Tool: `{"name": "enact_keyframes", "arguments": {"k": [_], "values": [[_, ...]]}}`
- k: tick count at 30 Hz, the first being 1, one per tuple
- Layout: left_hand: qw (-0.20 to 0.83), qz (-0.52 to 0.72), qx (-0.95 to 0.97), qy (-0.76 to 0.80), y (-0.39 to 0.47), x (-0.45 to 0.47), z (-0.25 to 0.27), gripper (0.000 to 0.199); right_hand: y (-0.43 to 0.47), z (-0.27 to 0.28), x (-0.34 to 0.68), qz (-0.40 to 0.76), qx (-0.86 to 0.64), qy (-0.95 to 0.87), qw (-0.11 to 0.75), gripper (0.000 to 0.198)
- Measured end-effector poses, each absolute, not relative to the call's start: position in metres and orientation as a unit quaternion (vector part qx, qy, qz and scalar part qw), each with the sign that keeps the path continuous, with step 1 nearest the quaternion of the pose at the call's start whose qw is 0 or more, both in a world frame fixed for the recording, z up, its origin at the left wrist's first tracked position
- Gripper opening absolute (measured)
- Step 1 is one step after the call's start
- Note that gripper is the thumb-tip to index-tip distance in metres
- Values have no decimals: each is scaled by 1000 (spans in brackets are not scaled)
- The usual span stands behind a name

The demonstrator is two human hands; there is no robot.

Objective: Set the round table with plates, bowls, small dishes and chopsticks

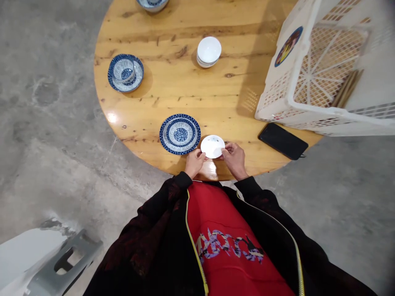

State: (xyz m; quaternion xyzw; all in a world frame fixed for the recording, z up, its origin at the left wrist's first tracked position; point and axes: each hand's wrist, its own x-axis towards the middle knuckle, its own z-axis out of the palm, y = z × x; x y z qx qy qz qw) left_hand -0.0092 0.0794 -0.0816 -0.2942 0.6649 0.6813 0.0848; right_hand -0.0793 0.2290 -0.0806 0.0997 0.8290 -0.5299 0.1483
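Observation:
A small white saucer (212, 146) with a few faint grey marks is held near the table's front edge. My left hand (195, 161) pinches its left rim between thumb and fingers. On the opposite rim, my right hand (234, 159) grips with the thumb on top and the fingers at the side. Just left of the saucer lies a blue-and-white patterned plate (180, 134), with what looks like a smaller matching plate on it.
Stacked white bowls (209, 51) stand farther back on the round wooden table (173, 90). A patterned bowl on a plate (126, 73) sits at the left, another patterned dish (152, 5) at the far edge. At right are a white plastic crate (286, 86) holding wooden sticks (348, 88) and a black phone (283, 141).

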Motion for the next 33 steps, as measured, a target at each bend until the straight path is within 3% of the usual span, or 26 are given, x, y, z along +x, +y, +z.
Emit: {"name": "enact_keyframes", "arguments": {"k": [13,33], "values": [[202,725,-318,576,10,62,-65,15,264,-77,-37,-604,236,756,91,18],[11,680,-419,602,-74,129,-61,35,196,-62,-34,-680,289,659,142,22]]}}
